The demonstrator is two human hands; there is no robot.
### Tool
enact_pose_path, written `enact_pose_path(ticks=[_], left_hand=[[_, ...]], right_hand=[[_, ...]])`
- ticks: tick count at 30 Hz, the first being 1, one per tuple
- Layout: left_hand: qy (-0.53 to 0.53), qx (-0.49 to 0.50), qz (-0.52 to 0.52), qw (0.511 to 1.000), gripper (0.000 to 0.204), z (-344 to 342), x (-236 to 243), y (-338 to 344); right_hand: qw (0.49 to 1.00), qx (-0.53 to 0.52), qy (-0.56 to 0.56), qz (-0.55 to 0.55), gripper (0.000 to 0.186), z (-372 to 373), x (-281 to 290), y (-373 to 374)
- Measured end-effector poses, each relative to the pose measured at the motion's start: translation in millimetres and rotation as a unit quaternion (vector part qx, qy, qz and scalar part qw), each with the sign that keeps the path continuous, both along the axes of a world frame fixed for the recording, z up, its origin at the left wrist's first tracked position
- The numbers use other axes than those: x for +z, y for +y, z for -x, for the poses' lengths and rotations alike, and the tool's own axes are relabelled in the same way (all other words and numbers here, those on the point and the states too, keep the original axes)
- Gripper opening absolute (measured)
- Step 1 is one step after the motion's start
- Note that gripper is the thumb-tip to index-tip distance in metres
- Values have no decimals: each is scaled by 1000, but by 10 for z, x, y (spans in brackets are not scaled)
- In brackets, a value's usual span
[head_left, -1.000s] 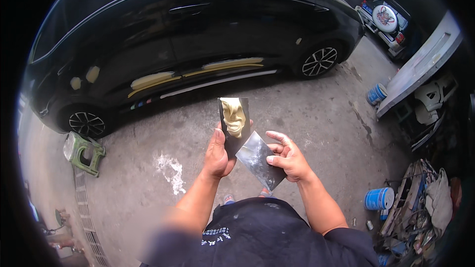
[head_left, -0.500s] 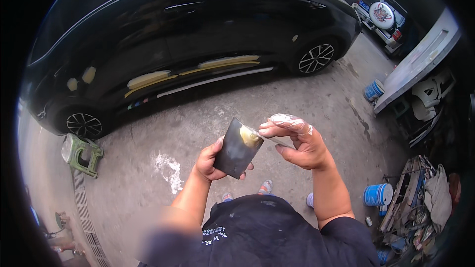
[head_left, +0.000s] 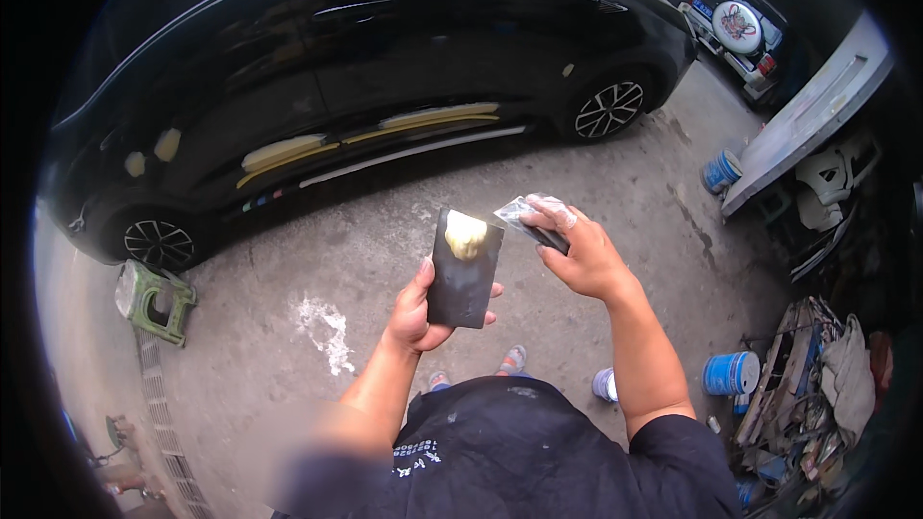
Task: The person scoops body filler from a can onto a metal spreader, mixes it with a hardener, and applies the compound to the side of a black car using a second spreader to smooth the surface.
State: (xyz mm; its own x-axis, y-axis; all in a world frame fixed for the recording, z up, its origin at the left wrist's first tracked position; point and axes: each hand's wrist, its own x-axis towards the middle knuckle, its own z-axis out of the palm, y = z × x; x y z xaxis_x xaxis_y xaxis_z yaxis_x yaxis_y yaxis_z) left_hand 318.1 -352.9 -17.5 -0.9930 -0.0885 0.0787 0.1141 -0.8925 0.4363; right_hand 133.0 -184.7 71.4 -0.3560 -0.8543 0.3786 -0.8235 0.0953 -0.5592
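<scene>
My left hand [head_left: 415, 312] is closed round the edges of a dark rectangular board [head_left: 465, 284], with a mound of pale yellow putty [head_left: 466, 234] near its far end. Just right of the board, my right hand [head_left: 577, 248] grips a putty knife [head_left: 514, 214] by its dark handle, its blade apart from the mound. White residue coats some of the right fingers. Beyond both hands stands a black car [head_left: 317, 67], with yellowish filler patches [head_left: 288, 153] along its lower doors and smaller spots by the rear wheel.
A green stool [head_left: 159, 300] stands near the car's rear wheel. At right are blue cans [head_left: 731, 374], a pile of scrap [head_left: 803, 394] and a leaning pale panel [head_left: 812, 120]. A white can [head_left: 605, 384] sits by my right forearm. Another vehicle [head_left: 735, 34] is parked far right.
The board has turned more upright and its putty faces me more fully. My right hand has moved slightly left and up, and its putty knife now shows its blade and handle.
</scene>
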Motion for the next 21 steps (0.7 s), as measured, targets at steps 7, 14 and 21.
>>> enact_pose_path(ticks=[7, 14, 21], left_hand=[[-41, 213, 219, 951, 62, 145, -48, 71], [-45, 271, 284, 919, 58, 159, -138, 74], [86, -106, -77, 988, 69, -152, -111, -119]], right_hand=[[999, 28, -28, -25, 53, -655, -261, -201], [996, 54, -71, 23, 54, -633, -147, -333], [983, 163, -36, 73, 62, -416, 283, -69]])
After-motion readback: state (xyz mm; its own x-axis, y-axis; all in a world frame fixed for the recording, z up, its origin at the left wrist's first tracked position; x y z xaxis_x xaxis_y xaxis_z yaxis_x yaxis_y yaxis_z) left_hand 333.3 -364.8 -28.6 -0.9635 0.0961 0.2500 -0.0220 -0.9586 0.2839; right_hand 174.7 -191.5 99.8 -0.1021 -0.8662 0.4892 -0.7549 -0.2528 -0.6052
